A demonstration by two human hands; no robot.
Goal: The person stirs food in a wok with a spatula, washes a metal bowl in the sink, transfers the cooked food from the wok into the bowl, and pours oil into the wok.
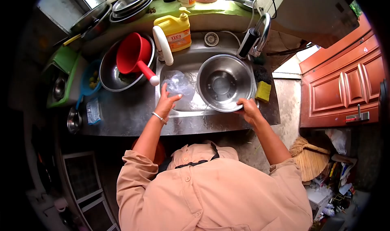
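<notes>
My right hand (248, 110) grips the near right rim of a round stainless steel basin (224, 84). The basin is tilted toward me over the right part of the sink (177, 113), and its inside looks wet. My left hand (167, 104), with a bracelet at the wrist, is over the sink's near left edge with fingers spread. Just beyond its fingertips is a crumpled clear plastic bag (179, 83); whether they touch it I cannot tell. A white faucet spout (163, 48) stands behind the bag.
Left of the sink, a red ladle (134, 54) rests in a large metal bowl (109, 70). A yellow detergent jug (174, 31) stands behind. At right are a yellow sponge (263, 91) and a chrome faucet (264, 31). A straw broom (310, 160) is near the red door (345, 80).
</notes>
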